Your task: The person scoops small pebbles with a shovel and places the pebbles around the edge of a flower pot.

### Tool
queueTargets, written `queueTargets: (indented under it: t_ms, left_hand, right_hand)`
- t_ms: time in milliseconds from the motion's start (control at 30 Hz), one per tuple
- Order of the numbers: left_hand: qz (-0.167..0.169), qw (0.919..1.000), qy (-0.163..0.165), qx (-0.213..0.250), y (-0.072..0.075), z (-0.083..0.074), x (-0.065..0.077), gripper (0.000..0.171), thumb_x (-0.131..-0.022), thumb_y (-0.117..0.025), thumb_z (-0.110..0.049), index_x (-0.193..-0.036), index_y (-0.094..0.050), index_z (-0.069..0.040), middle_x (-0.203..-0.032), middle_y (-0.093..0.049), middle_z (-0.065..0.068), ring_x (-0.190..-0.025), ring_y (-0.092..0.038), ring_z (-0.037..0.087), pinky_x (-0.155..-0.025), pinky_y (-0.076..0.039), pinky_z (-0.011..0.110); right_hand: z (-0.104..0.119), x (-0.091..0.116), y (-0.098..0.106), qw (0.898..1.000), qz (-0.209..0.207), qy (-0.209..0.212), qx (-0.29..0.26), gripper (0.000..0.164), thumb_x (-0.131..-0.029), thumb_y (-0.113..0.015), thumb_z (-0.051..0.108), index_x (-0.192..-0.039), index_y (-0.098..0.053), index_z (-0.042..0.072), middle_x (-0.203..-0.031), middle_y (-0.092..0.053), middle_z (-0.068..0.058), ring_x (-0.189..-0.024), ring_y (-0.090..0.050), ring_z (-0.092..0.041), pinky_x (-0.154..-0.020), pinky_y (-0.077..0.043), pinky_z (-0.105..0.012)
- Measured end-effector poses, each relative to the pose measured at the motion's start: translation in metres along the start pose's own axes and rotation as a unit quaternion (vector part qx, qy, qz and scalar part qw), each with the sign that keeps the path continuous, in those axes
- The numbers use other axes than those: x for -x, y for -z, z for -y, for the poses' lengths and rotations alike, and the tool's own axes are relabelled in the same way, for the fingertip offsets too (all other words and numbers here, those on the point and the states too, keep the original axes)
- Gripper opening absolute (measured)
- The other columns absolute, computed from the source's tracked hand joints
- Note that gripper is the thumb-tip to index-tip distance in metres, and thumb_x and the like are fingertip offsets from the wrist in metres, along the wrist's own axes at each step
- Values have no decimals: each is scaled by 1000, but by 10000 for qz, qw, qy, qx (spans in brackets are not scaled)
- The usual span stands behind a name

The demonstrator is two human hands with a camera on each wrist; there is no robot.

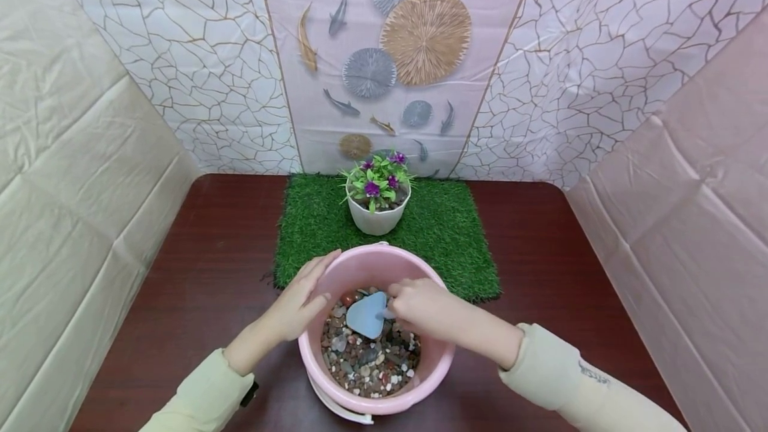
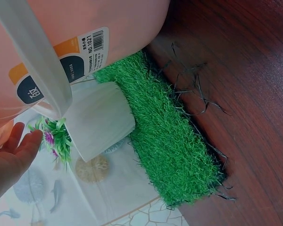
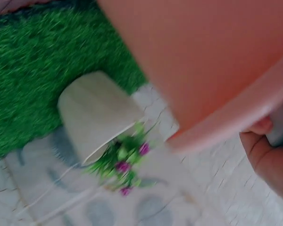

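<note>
A pink bucket (image 1: pixel 309 352) holds a mix of brown, white and reddish pebbles (image 1: pixel 366 369). My left hand (image 1: pixel 298 302) rests at its left rim, fingers nearly straight along the edge and thumb reaching inside. In the left wrist view, the fingers of that left hand (image 2: pixel 14 153) show beside the bucket's rim. Inside the bucket, my right hand (image 1: pixel 423 305) grips a small light-blue shovel (image 1: pixel 366 315) by its handle, the blade over the pebbles. The right wrist view shows part of the right hand (image 3: pixel 269 160) around the grey-looking shovel handle (image 3: pixel 280 125), past the rim.
Behind the bucket, a white flowerpot (image 1: pixel 377 220) with purple flowers (image 1: pixel 372 189) stands on a green grass mat (image 1: pixel 450 239). The bucket's white carrying handle (image 1: pixel 339 405) hangs down at the front. Patterned cloth walls (image 1: pixel 222 52) surround the dark red-brown table (image 1: pixel 198 272).
</note>
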State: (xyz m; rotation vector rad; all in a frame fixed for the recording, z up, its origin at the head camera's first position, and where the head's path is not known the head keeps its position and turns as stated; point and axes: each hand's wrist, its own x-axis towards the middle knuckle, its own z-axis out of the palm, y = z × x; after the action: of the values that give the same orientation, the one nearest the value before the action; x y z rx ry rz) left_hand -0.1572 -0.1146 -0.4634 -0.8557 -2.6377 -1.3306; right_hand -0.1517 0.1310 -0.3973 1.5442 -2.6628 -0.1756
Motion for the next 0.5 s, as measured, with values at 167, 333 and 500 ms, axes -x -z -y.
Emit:
queueTargets:
  t_ms: [167,333,500]
  left_hand:
    - [29,10000,-45,0,-1,-1,-1,66,-82,-47,-2,-146,-31,-2,-139,-44,19,-127,-42,36,-100,-38,57]
    - [58,10000,54,0,0,-1,1,67,-82,-47,-2,-147,-29,-3,-140,-42,20,-129,-40,36,-101,-38,58]
    - [68,9999,53,-58,0,-1,3,68,-82,-47,-2,-147,-29,-3,-140,-42,21,-128,-40,36,-101,-38,58]
  right_hand:
    - [24,-9,-3,9980,33,-335,537,9,-76,-70,12,-72,-71,20,-75,-62,1,-61,-53,-12,-50,-46,-23]
    - [36,-7,-10,9941,-359,-319,977,13,-75,-69,12,-65,-67,20,-72,-60,1,-59,-54,-13,-49,-47,-25]
    - [30,-6,-13,9965,-427,-716,63,19,-78,-70,16,-61,-63,18,-66,-58,3,-56,-54,-10,-50,-46,-23]
